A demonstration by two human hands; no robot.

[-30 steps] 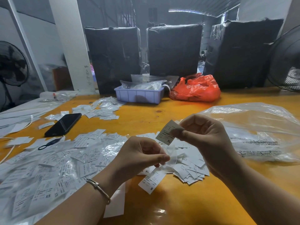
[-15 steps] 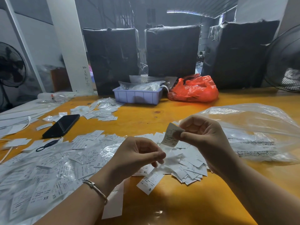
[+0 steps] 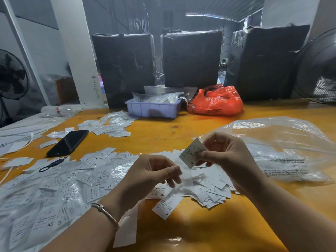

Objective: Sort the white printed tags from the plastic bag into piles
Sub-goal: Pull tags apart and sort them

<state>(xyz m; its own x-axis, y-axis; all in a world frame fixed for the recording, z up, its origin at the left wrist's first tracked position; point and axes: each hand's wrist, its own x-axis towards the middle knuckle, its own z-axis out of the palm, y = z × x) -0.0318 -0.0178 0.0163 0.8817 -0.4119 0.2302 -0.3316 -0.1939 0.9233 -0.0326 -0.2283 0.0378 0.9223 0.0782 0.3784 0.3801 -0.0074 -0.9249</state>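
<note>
Okay, my right grip (image 3: 222, 157) pinches white printed XL tag (image 3: 193, 154); left grip (image 3: 151, 176) pinches crumpled clear wrapper (image 3: 183, 180); loose unsorted tags (image 3: 209, 190) just below could swallow a dropped tag.

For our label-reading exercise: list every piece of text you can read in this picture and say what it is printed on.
"XL": tag pinched in the right hand.
"S": tag lying at the table front.
"XL": tag under the left hand.
"XS": tags at lower left.
"ATTENTION": clear bag; its other lines are too blurred.
Small print on all the tags: unreadable.
</note>
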